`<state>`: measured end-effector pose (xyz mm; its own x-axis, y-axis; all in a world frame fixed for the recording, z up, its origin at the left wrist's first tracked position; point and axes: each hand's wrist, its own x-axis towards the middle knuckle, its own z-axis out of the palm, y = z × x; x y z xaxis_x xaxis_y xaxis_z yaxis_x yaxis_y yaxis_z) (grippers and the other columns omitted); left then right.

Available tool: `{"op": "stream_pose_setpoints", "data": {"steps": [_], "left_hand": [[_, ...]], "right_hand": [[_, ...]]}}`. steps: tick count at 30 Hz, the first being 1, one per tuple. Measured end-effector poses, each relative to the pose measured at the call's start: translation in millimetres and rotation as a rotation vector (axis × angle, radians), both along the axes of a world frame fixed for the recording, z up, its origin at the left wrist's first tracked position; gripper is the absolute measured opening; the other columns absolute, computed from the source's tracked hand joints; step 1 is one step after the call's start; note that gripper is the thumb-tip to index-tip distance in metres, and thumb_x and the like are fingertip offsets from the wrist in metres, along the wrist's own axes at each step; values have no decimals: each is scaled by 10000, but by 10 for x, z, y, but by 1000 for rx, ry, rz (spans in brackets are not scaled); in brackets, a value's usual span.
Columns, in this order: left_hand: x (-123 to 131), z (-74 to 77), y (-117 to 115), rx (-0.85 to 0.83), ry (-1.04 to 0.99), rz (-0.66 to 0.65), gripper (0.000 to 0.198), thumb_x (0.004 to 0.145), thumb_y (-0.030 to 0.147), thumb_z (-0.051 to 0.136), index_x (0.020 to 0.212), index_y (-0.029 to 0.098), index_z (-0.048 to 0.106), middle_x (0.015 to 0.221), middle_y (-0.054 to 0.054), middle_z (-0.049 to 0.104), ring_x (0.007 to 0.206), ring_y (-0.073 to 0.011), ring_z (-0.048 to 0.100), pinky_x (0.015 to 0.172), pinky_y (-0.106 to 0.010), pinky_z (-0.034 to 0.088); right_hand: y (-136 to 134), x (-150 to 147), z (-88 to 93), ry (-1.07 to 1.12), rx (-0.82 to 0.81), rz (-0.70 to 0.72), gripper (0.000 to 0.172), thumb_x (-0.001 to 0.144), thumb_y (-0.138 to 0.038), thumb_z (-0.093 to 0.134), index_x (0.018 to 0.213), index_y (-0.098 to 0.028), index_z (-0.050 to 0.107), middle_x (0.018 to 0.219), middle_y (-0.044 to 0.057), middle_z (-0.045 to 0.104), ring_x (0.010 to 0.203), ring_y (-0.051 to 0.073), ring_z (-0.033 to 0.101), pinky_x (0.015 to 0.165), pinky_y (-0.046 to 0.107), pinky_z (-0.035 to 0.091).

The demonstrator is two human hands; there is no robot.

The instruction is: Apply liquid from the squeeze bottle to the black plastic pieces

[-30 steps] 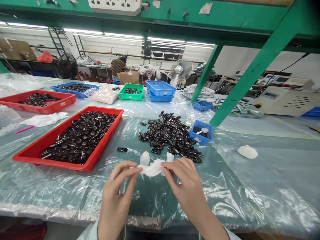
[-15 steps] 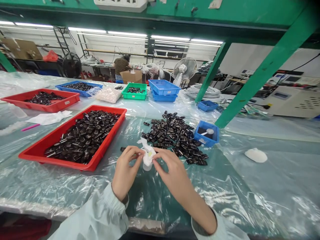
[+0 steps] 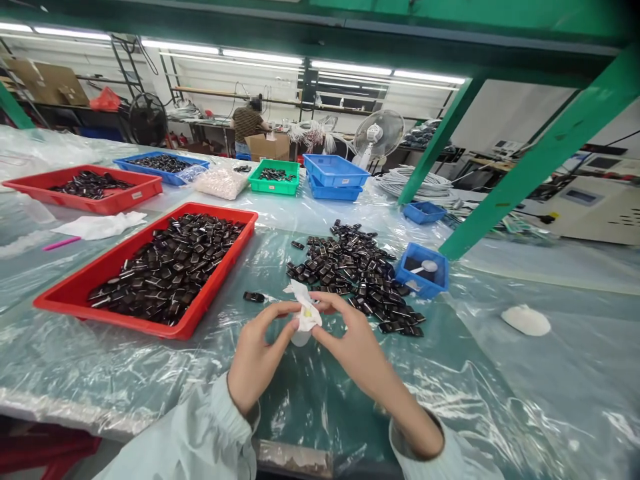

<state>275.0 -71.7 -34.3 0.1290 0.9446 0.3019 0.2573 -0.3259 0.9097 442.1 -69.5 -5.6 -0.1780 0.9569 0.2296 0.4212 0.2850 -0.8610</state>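
Observation:
Between my two hands is a crumpled white tissue [image 3: 302,293] with a yellowish spot in its middle. My left hand [image 3: 263,350] pinches the tissue's left side between thumb and fingers, and my right hand [image 3: 357,353] pinches its right side. Just below it shows a small translucent round thing [image 3: 301,339], partly hidden by the tissue. A single small black plastic piece [image 3: 254,297] lies on the table beyond my left hand. Past my right hand spreads a loose heap of similar black pieces [image 3: 350,263].
At left, a red tray [image 3: 220,280] is full of black pieces; another red tray [image 3: 145,193] stands behind. A blue bin [image 3: 430,291] with a white spoon [image 3: 427,265] sits beside the heap. A green post [image 3: 540,160] slants at right. A white pad [image 3: 526,320] lies there.
Both hands and the tissue have shifted slightly right in the view, which has itself moved a little. The tissue is folded differently, and the lone black piece shows more fully.

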Motion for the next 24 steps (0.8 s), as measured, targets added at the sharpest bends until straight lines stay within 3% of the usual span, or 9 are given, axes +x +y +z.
{"op": "stream_pose_setpoints", "data": {"steps": [6, 11, 14, 17, 20, 24], "left_hand": [[-53, -8, 57, -58, -70, -80, 209, 923, 298, 536, 1122, 236, 548, 1119, -4, 670, 1090, -107, 600, 965, -210, 435], [-65, -79, 60, 9, -61, -19, 240, 941, 302, 496, 1168, 224, 516, 1130, -45, 639, 1059, -134, 606, 904, -260, 486], [-81, -74, 55, 111, 11, 25, 360, 896, 276, 578, 1248, 276, 502, 1335, -29, 516, 1235, -164, 478, 1014, -306, 401], [-111, -28, 65, 272, 137, 8, 542, 883, 245, 603, 1372, 324, 384, 1461, -2, 396, 1350, -165, 339, 1113, -331, 275], [-132, 5, 93, 432, 263, -36, 510, 889, 261, 600, 1362, 283, 411, 1390, -26, 488, 1301, -172, 393, 1093, -330, 299], [-101, -6, 103, 446, 255, -24, 204, 887, 231, 597, 1091, 229, 606, 1074, -28, 662, 1076, -183, 545, 946, -326, 420]], "right_hand": [[82, 53, 8, 35, -44, 118, 281, 805, -147, 592, 1069, -207, 667, 914, 12, 560, 860, 167, 557, 779, 273, 414], [102, 62, -20, 63, -65, 157, 211, 811, -146, 577, 987, -208, 676, 987, 21, 577, 920, 178, 558, 796, 278, 403], [99, 62, -23, 65, -67, 161, 196, 811, -139, 570, 966, -210, 668, 1014, 22, 577, 941, 180, 558, 804, 278, 398], [105, 73, -6, 55, -53, 170, 183, 815, -136, 572, 939, -222, 675, 988, 13, 573, 934, 175, 556, 813, 271, 390], [117, 79, 9, 38, -31, 170, 162, 813, -139, 575, 903, -224, 679, 924, 7, 557, 883, 168, 553, 804, 268, 387], [100, 62, -19, 10, -7, 129, 179, 829, -160, 563, 953, -230, 672, 884, 8, 532, 842, 169, 535, 768, 272, 392]]}}
